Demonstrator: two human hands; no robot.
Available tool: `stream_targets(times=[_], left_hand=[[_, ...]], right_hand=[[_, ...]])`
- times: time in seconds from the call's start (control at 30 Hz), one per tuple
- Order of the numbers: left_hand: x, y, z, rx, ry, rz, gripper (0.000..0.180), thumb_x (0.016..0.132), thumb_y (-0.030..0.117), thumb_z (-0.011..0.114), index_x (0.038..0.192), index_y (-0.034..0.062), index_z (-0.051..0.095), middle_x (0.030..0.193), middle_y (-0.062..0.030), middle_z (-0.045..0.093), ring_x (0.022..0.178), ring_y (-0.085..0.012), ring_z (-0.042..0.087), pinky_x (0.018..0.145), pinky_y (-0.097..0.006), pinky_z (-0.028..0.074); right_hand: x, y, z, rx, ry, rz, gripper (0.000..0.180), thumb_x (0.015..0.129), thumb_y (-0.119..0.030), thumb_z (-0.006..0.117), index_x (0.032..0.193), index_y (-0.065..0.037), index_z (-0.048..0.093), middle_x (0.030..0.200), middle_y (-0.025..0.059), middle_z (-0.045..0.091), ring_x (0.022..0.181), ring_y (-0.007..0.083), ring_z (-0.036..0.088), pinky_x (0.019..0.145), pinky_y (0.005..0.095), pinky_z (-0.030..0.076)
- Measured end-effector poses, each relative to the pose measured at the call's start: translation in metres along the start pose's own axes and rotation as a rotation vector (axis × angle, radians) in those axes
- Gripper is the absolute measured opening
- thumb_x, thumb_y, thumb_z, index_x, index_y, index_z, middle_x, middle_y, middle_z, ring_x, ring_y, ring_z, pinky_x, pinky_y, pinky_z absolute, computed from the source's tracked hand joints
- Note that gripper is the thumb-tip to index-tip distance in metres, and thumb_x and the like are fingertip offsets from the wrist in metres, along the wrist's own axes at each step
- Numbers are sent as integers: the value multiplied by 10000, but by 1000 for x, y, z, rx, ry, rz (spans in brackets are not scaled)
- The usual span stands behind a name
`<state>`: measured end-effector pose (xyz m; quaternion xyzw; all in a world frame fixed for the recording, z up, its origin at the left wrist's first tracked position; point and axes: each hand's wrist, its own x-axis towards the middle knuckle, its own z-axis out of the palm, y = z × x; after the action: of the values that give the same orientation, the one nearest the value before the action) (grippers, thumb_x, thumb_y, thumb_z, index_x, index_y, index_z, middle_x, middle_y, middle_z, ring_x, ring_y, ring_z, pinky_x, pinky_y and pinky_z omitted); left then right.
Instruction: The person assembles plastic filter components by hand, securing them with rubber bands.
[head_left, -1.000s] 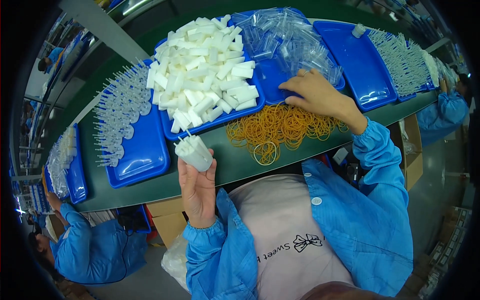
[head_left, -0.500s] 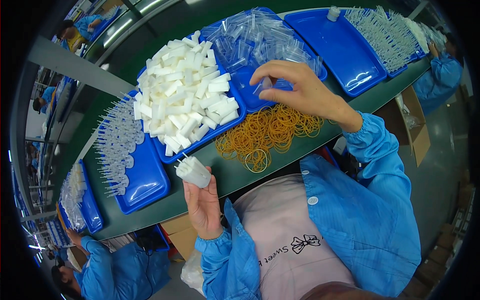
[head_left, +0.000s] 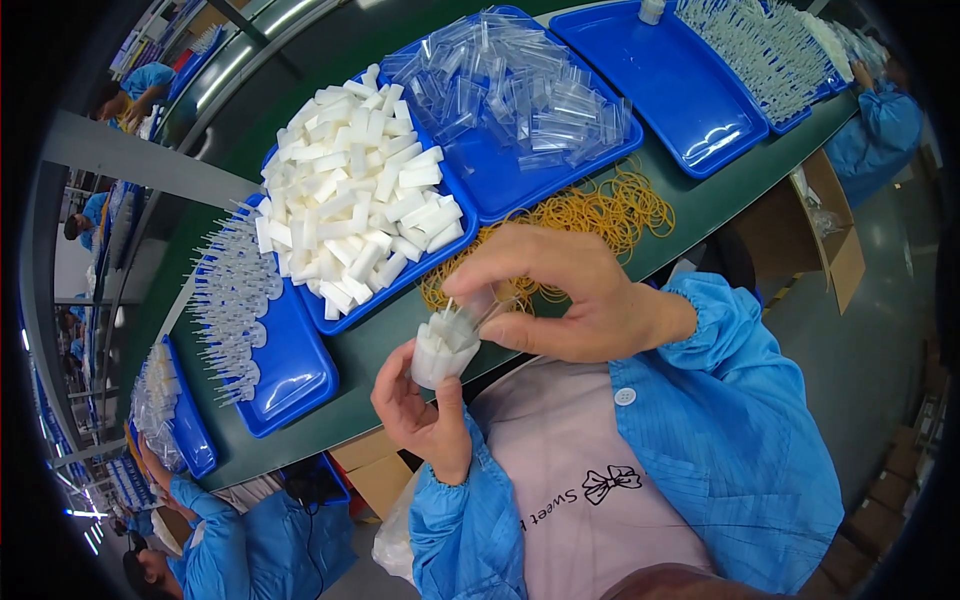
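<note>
Near the frame's middle, the left hand (head_left: 428, 424) curls round a white bundle (head_left: 438, 361), spiky end up, and the right hand (head_left: 575, 295) pinches a clear piece (head_left: 484, 304) just right of its top

The right hand (head_left: 568, 292) arches just beside the cupped left hand (head_left: 432, 428).

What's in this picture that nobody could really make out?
All in the head view:
- Clear piece: partly covered by the right hand and blurred, so its full outline is lost.
- White bundle: its palm side is hidden by the left hand.
- Orange rubber bands: the right hand hides some.
- Co-worker at lower left: cut off by the lower edge.
- Co-worker at far right: too small and dim to tell what is held.
</note>
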<state>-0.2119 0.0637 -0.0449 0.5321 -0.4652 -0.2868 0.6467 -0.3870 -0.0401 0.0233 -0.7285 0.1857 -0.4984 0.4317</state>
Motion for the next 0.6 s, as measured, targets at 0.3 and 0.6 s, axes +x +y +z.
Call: stream_targets(times=[0.3, 0.6], left_hand=[[-4, -1, 4, -163, 0, -50, 590, 797, 135, 735, 1274, -11, 419, 1205, -186, 532, 1109, -262, 545, 957, -387, 454], [7, 1, 9, -355, -164, -350, 535, 877, 148, 609, 1336, -15, 388, 1279, -138, 517, 1154, -237, 535, 940, -354, 462]], right_hand=[[-9, 3, -10, -89, 31, -13, 255, 863, -155, 658, 1067, -8, 620, 979, 112, 632, 851, 218, 608, 740, 317, 484], [-7, 10, -12, -144, 29, -7, 258, 890, -142, 594, 1105, -2, 615, 990, 122, 628, 893, 223, 602, 775, 321, 475]])
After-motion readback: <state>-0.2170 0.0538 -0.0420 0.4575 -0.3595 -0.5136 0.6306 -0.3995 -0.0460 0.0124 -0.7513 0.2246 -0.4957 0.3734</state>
